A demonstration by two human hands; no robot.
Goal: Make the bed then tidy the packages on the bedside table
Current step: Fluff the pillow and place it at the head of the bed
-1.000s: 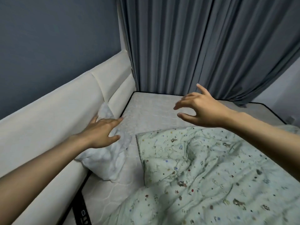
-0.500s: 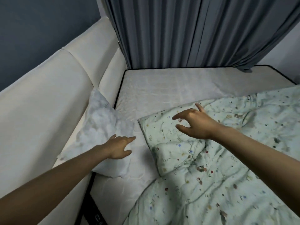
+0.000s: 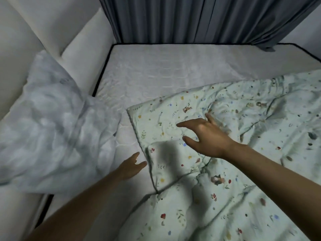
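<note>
The rumpled floral quilt (image 3: pixel 225 153) fills the frame's lower right on the bare mattress (image 3: pixel 165 73). Both grips are released: right hand (image 3: pixel 206 134) hovers above its corner, left hand (image 3: pixel 130 166) at its edge, likely to seize it.

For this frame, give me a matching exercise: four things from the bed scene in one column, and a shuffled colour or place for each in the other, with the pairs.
Things:
1. pillow
2. quilt
3. curtain
4. right hand

Descriptions:
A. grey-blue, hanging behind the far edge of the mattress
B. pale green with a small floral print, crumpled
C. white, leaning against the padded headboard
D. fingers spread, above the quilt's near corner

Pairs: 1-C, 2-B, 3-A, 4-D
</note>
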